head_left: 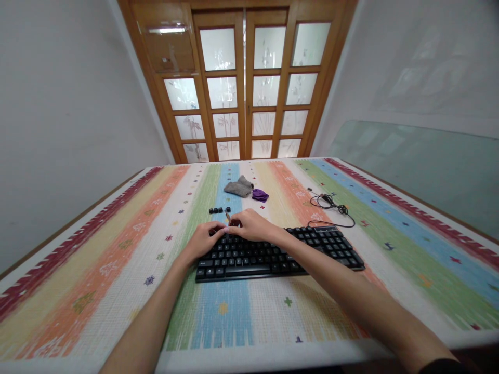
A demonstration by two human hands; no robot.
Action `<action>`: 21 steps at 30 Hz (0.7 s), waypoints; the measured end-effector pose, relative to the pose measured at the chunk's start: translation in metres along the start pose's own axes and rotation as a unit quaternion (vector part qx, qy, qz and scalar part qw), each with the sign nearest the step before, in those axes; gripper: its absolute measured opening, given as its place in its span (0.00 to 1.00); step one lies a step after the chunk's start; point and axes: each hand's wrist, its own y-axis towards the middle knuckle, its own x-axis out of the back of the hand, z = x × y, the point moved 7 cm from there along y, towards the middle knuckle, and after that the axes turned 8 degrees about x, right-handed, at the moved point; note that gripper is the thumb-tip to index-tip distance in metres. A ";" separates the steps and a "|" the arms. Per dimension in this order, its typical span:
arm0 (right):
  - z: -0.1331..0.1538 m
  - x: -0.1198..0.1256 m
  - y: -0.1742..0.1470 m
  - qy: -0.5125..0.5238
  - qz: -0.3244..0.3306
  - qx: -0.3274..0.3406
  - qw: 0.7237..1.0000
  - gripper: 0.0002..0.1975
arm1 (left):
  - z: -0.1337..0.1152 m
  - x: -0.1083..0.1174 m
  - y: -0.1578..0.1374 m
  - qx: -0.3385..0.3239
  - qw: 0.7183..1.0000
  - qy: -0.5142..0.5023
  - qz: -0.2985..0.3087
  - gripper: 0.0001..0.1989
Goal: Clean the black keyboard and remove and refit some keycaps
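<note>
A black keyboard (249,270) lies in front of me on the striped tablecloth. My right hand (251,224) reaches over its upper left part, with the fingers closed round a thin brownish stick-like tool (228,218) whose upper end points away from me; its kind is too small to tell. My left hand (206,239) rests at the keyboard's upper left corner, thumb and fingers drawn together and meeting the right fingertips. Whatever the left fingers pinch is hidden. Just beyond the hands, several loose black keycaps (215,210) sit in a row on the cloth.
Beyond the keycaps lie a grey cloth (238,187) and a small folded purple cloth (260,195). The keyboard's black cable (331,202) is coiled to the right. Wooden doors with glass panes (245,83) stand behind the table, between walls on both sides.
</note>
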 end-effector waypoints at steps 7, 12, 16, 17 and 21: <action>-0.019 0.004 0.002 -0.019 -0.038 -0.051 0.998 0.17 | 0.005 0.000 0.000 0.009 1.000 0.007 -0.009 0.13; -0.029 0.004 0.003 0.060 -0.032 -0.064 0.996 0.21 | 0.008 0.000 -0.001 0.022 1.000 0.007 -0.009 0.13; -0.029 0.002 0.010 0.068 -0.043 -0.049 0.996 0.24 | 0.010 0.001 -0.001 0.024 0.999 0.006 -0.023 0.13; -0.030 0.001 0.013 0.056 -0.044 -0.048 0.996 0.24 | 0.011 0.002 -0.001 0.024 0.999 0.007 -0.027 0.14; -0.031 -0.007 0.025 -0.001 -0.036 -0.064 0.997 0.23 | 0.013 0.000 0.000 0.028 0.999 0.009 -0.022 0.13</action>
